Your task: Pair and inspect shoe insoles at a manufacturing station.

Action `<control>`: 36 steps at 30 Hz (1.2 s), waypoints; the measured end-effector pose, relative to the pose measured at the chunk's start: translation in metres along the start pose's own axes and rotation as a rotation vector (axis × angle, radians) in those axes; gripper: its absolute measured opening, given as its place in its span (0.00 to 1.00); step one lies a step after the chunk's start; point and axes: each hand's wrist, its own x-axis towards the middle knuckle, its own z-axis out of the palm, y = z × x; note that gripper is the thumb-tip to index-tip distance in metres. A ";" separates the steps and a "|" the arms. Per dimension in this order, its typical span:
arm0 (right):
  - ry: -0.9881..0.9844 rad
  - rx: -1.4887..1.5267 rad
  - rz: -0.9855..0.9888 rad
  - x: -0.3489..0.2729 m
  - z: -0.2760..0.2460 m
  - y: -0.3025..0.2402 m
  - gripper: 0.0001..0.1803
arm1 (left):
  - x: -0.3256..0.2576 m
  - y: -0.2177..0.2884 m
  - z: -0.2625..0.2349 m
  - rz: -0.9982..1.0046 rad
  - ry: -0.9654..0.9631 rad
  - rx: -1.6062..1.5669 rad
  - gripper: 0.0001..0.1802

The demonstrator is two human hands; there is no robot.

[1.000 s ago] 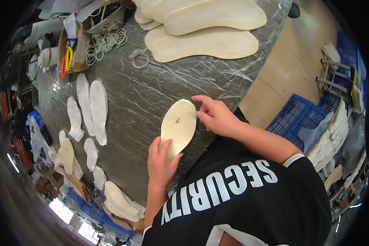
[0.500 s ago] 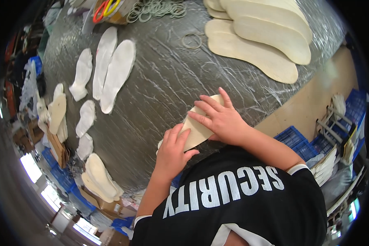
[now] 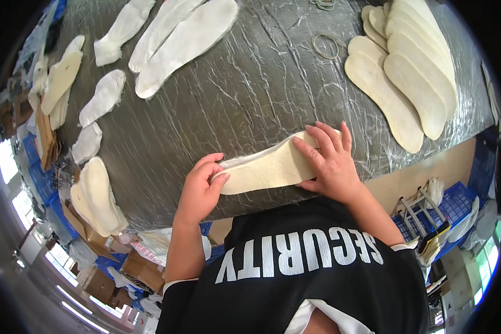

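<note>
Between both hands, close to the table's near edge, a cream insole (image 3: 267, 171) is held by its two ends. A pale, whitish layer shows along its far edge. My left hand (image 3: 201, 186) pinches the left end, thumb on top. On the right end my right hand (image 3: 331, 161) lies with fingers over the upper face, its thumb at the near edge. Part of the insole's right end is hidden under those fingers. A fanned stack of cream insoles (image 3: 423, 72) lies at the far right. Long white insole-shaped pieces (image 3: 186, 47) lie at the far left.
The table (image 3: 250, 83) is covered in wrinkled clear film. A rubber band (image 3: 325, 47) lies left of the stack. Smaller white pieces (image 3: 103, 99) and a pile of cream insoles (image 3: 97, 195) line the left side. Blue crates (image 3: 448, 203) and a small ladder (image 3: 420, 211) stand beyond the right edge.
The insole has turned from a steep slant to nearly level, with more of its length showing. My left hand has moved left to its end, my right hand slightly right. The head view has shifted.
</note>
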 end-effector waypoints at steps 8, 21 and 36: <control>-0.028 -0.033 0.011 0.000 -0.002 -0.001 0.54 | 0.004 -0.004 0.010 -0.035 0.088 -0.010 0.06; -0.018 -0.084 0.044 0.012 -0.004 -0.023 0.47 | 0.012 -0.005 0.016 -0.008 0.170 0.129 0.09; -0.058 0.514 -0.220 0.080 0.042 -0.059 0.11 | -0.019 -0.038 0.012 -0.207 0.319 -0.610 0.12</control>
